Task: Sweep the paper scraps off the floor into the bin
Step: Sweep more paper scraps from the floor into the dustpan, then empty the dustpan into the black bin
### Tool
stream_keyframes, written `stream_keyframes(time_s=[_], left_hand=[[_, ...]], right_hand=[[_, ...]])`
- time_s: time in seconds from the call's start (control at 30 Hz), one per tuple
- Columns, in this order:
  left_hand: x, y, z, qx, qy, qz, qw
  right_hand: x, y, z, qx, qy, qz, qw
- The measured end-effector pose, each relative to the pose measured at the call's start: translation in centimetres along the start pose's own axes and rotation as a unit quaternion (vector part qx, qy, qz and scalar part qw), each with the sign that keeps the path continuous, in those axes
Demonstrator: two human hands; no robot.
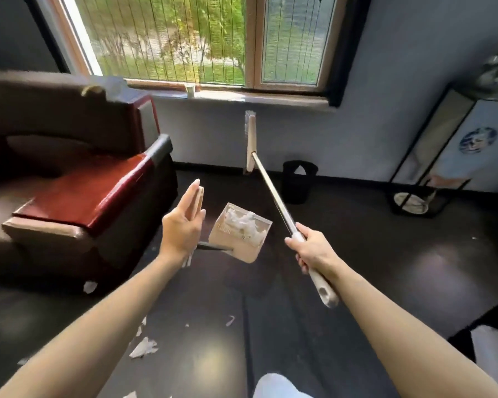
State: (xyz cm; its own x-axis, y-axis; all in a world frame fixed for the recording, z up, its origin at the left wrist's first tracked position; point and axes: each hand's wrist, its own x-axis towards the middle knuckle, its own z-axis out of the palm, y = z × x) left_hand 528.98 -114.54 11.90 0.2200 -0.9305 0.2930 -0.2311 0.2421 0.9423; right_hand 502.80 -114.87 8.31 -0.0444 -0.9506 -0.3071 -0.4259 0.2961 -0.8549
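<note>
My right hand (314,251) grips the white handle of a broom (270,191). Its beige head (250,145) is lifted off the floor, in front of the wall under the window. A beige dustpan (239,239) hangs in the air between my hands, with white paper scraps (242,222) inside. Its dark handle runs left behind the heel of my left hand (184,222), whose fingers point straight up; how the hand holds it is hidden. The black bin (298,179) stands by the far wall. More scraps (144,347) lie on the dark floor at lower left.
A brown and red armchair (78,191) fills the left side, with a scrap (89,286) at its foot. A black-framed stand (431,168) leans at the right wall. A white object (492,349) is at the lower right edge. My knee (276,386) shows at the bottom.
</note>
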Motion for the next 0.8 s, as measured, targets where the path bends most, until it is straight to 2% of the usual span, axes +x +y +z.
stream_keyframes(time_s=[0.17,0.33,0.47,0.6,0.8], left_hand=[[13.4,-2.9,3.3,-0.030,-0.030,0.002,0.999],[25.6,-6.3,7.7,-0.014,-0.064,0.024,0.998],[34.3,-7.9,11.1,0.028,-0.094,0.077,0.992],[42.6,-8.8,14.6,0.109,-0.092,0.169,0.975],[54.6,-11.4,20.3,0.154,-0.181,0.234,0.943]], right_hand=[[11.1,-3.5,-0.7,0.045,0.044,0.027,0.998],[21.2,-6.0,-2.5,0.065,0.077,0.047,0.994],[26.8,-8.5,-3.9,0.085,0.112,0.066,0.988],[31.5,-11.1,-5.1,0.112,0.149,0.083,0.979],[38.8,-14.2,-5.0,0.162,0.213,0.101,0.958]])
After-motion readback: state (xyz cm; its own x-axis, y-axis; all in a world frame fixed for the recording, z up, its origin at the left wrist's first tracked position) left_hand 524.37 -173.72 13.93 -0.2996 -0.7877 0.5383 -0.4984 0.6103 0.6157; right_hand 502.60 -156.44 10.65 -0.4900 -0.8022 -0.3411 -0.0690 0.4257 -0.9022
